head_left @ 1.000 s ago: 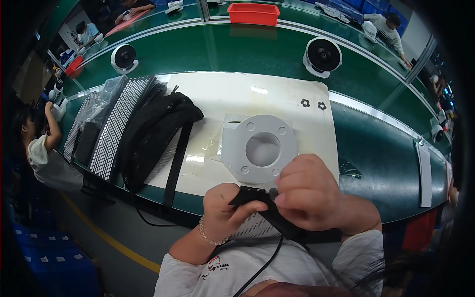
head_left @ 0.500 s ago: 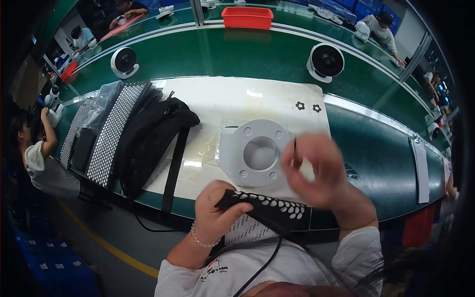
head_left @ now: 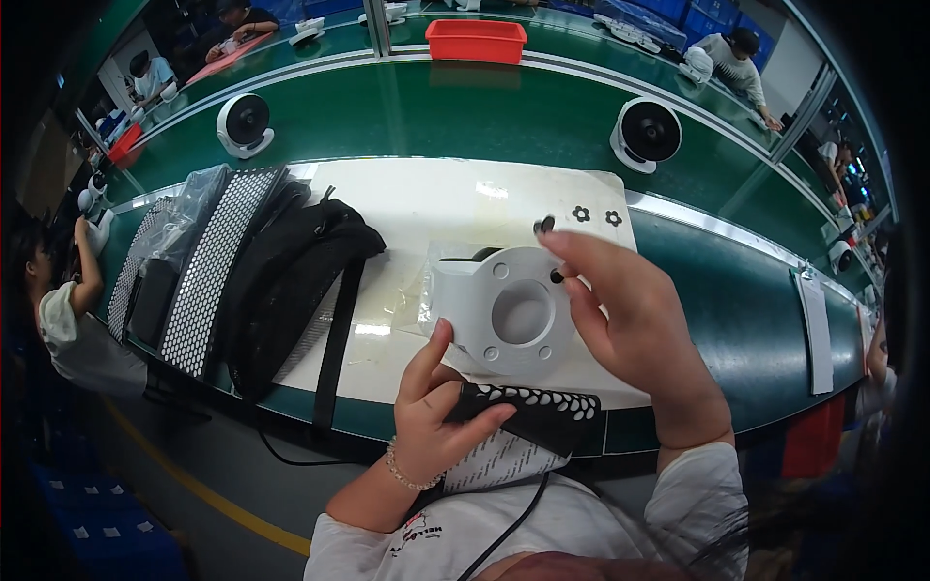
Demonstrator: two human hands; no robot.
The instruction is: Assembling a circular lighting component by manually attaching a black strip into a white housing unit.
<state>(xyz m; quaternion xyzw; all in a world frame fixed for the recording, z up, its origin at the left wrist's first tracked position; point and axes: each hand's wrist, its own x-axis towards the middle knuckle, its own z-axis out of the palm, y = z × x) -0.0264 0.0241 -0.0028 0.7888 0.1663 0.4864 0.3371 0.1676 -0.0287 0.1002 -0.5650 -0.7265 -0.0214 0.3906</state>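
A white ring-shaped fan base (head_left: 472, 308) rests on the white mat, tilted a little, with shallow round recesses about its central hole. My left hand (head_left: 431, 416) grips a black sheet (head_left: 533, 414) of round pads, part of it showing white circles and its printed backing folded below. The left index finger reaches up to the base's near-left edge. Over the base's right side is my right hand (head_left: 620, 305), closed, with a small black round pad (head_left: 544, 226) at its fingertips. Another black pad (head_left: 557, 276) shows at the upper-right recess, beside the fingers; whether they touch it I cannot tell.
To the left lie a black bag (head_left: 291, 271) and white-dotted black sheets (head_left: 215, 271). Two white fans (head_left: 244, 126) stand on the green surface beyond the mat (head_left: 407, 194). A red bin (head_left: 477, 42) sits at the back. Other people work around the line.
My right hand has come onto the base's right side, now with black pads at its fingers. The base has shifted slightly and tilted. My left index finger has stretched out to it.
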